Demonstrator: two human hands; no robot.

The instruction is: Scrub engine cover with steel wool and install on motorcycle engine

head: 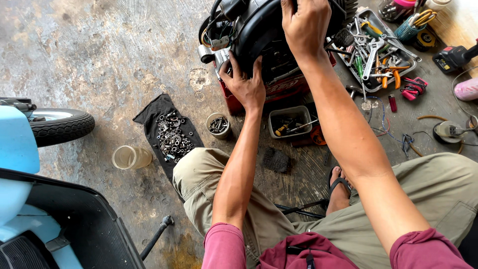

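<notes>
A black scooter engine (259, 35) rests on a red plastic crate (284, 89) at the top centre. My left hand (245, 84) presses against the engine's lower left side, fingers spread over its black cover. My right hand (304, 25) grips the top of the engine, fingers curled over the casing. Wires and a silver fitting (206, 52) stick out at the engine's left.
A metal tray of wrenches and pliers (378, 55) lies at the upper right. A black cloth with nuts and washers (169, 132), a small tin (218, 124), a clear cup (130, 157) and a grey box (290, 121) sit on the concrete. A light-blue scooter (30, 164) stands at the left.
</notes>
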